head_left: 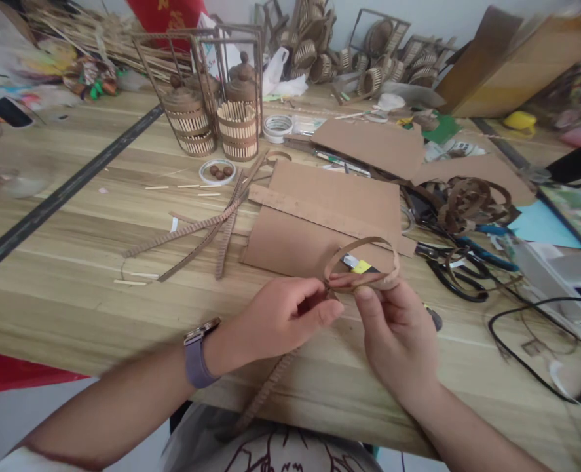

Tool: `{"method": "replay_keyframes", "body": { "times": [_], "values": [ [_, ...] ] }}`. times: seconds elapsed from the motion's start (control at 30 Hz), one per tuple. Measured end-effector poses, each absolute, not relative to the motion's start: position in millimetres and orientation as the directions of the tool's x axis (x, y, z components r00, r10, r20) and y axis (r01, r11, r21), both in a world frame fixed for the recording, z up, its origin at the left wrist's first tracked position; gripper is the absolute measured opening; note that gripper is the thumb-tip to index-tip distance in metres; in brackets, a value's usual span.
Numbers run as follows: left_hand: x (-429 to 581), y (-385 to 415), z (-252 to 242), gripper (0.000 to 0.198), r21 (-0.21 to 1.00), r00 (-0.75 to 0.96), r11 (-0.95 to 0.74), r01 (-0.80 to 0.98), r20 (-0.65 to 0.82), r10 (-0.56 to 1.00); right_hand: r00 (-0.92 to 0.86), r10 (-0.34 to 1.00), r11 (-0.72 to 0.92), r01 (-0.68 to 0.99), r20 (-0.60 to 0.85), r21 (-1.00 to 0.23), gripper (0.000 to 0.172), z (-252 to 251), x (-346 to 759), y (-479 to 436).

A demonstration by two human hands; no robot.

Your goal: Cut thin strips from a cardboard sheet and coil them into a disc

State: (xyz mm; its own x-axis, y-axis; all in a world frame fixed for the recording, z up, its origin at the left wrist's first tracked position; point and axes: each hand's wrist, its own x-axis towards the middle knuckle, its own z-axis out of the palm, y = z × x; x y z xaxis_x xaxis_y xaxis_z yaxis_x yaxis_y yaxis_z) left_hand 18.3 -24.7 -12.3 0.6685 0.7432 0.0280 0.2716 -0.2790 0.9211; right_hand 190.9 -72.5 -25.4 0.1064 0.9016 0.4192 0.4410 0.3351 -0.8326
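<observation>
A loop bent from a thin brown cardboard strip is held between my hands above the table. My left hand pinches its left side between thumb and fingers. My right hand grips the lower right of the loop, thumb on the near edge. A ridged corrugated strip trails from beneath my left hand towards the table's front edge; whether it joins the loop is hidden. Behind the loop lies a utility knife with a yellow part, on a flat cardboard sheet.
Corrugated strips lie to the left, near a tape ring with several brown balls inside. Lantern-like stick models stand behind. To the right are black-handled scissors, a tangle of brown strips and a black cable.
</observation>
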Motion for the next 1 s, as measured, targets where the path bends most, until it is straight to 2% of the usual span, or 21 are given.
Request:
{"method": "replay_keyframes", "body": {
  "times": [0.13, 0.27, 0.33, 0.4, 0.57, 0.73, 0.87, 1.0],
  "values": [
    [18.3, -25.9, -11.9, 0.038, 0.918, 0.659, -0.279, 0.282, 0.026, 0.752, 0.015, 0.842, 0.434, 0.576, 0.540, -0.693, 0.006, -30.8, 195.0, -75.7],
    [18.8, -26.2, -15.4, 0.034, 0.905, 0.630, -0.332, 0.266, 0.097, 0.771, -0.108, 0.791, 0.498, 0.687, 0.603, -0.529, 0.019, -27.8, 197.3, -74.8],
    [18.9, -26.5, -16.5, 0.033, 0.895, 0.612, -0.345, 0.284, 0.108, 0.784, -0.146, 0.780, 0.515, 0.702, 0.608, -0.492, 0.025, -26.0, 196.8, -74.3],
    [18.4, -26.8, -17.0, 0.033, 0.883, 0.625, -0.368, 0.290, 0.117, 0.772, -0.134, 0.795, 0.504, 0.688, 0.591, -0.522, 0.026, -26.1, 196.4, -74.0],
    [16.4, -27.0, -17.8, 0.037, 0.841, 0.675, -0.470, 0.268, 0.184, 0.715, -0.038, 0.854, 0.443, 0.576, 0.519, -0.687, 0.020, -30.8, 198.6, -74.1],
    [16.3, -25.8, -20.5, 0.037, 0.764, 0.705, -0.600, 0.237, 0.290, 0.648, 0.005, 0.867, 0.415, 0.547, 0.498, -0.727, 0.022, -32.4, 199.4, -76.5],
    [16.9, -25.0, -22.9, 0.039, 0.733, 0.715, -0.631, 0.254, 0.297, 0.632, -0.005, 0.859, 0.421, 0.575, 0.512, -0.701, 0.020, -30.1, 199.1, -75.4],
    [17.2, -24.8, -26.0, 0.039, 0.737, 0.722, -0.638, 0.223, 0.315, 0.616, -0.106, 0.802, 0.497, 0.664, 0.588, -0.559, 0.019, -24.5, 199.9, -71.8]
  ]
}}
